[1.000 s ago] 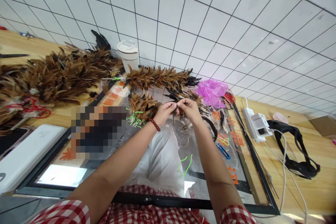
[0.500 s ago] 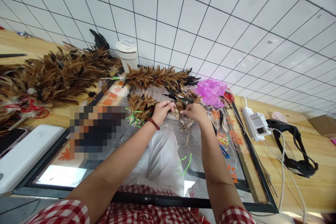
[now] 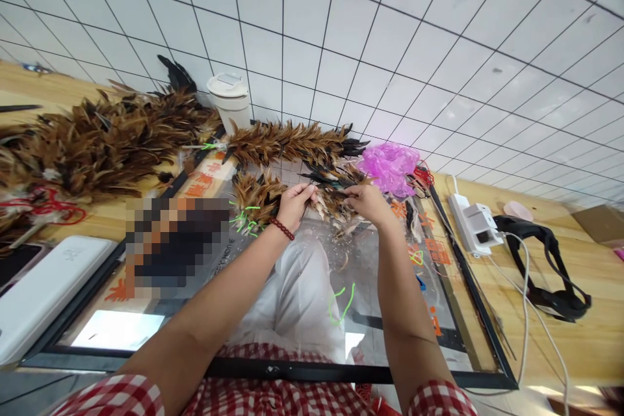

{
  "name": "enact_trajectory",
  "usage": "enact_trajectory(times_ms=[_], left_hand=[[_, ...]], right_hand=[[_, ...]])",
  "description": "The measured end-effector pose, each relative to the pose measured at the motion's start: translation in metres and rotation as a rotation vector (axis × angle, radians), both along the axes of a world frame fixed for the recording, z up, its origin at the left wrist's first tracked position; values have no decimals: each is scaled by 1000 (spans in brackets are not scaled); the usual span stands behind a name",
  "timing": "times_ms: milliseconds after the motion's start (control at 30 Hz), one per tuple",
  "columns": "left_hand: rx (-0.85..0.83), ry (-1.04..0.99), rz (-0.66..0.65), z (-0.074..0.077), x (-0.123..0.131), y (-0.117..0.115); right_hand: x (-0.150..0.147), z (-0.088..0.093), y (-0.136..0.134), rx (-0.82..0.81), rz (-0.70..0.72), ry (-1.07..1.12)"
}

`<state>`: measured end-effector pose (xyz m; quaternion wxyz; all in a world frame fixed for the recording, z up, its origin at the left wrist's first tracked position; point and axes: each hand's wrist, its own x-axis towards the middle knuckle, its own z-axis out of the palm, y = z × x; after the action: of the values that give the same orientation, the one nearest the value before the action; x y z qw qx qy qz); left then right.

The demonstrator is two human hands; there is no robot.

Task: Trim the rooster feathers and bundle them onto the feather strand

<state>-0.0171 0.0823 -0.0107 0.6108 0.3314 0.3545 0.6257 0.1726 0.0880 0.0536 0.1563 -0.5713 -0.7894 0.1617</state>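
Observation:
My left hand (image 3: pixel 295 207), a beaded bracelet at its wrist, is closed in a pinch just right of a short bundle of brown feathers (image 3: pixel 258 195). What lies between its fingertips is too small to make out. Facing it, my right hand (image 3: pixel 366 201) pinches a dark feather at the near side of a loose feather pile (image 3: pixel 336 175). Pale, fluffy feathers (image 3: pixel 344 224) lie under and between the hands. Green string (image 3: pixel 246 218) trails beside the brown bundle. Behind the hands stretches a long brown feather duster (image 3: pixel 287 142) with black tips.
A black-framed glass panel (image 3: pixel 292 372) lies under my arms. Further back are a white lidded cup (image 3: pixel 230 101) and a pink plastic bag (image 3: pixel 390 168). Large feather dusters (image 3: pixel 107 136) and a white power bank (image 3: pixel 58 292) sit left; a power strip (image 3: pixel 470 224) and black headset strap (image 3: pixel 546 273) right.
My right hand has lifted slightly away from the pale feathers, and a dark feather now shows at its fingertips. My left hand stays pinched in nearly the same place. The view has shifted slightly.

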Motion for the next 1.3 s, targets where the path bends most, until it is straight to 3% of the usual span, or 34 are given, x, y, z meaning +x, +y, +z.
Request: enact_trajectory(times_ms=[167,333,500,633,733,900,1000,1100,1167,1300], left_hand=[[10,-11,1,-2,-1,2],[41,-19,-27,-3,1,2],[104,146,-167,-6,5,-2],[47,175,-116,-9,6,-2],[9,102,-55,-10,5,1],[55,126,-48,-12,4,3],[66,137,-42,-12,4,2],[24,79,-78,-9,4,1],[-19,28,-92,-7,4,1],[-50,-30,-149,-2,1,0]], right_hand=[[2,1,2,88,38,135],[-3,-3,2,101,111,119],[-22,-2,-3,92,185,132],[-18,-4,-3,94,60,86],[-7,-11,2,1,-65,87],[-12,-18,6,-225,-31,585],[-23,-15,3,-185,-27,687],[-26,-7,-1,-28,-81,553],[-22,0,-5,-10,-16,508],[-18,10,-11,-192,287,464]])
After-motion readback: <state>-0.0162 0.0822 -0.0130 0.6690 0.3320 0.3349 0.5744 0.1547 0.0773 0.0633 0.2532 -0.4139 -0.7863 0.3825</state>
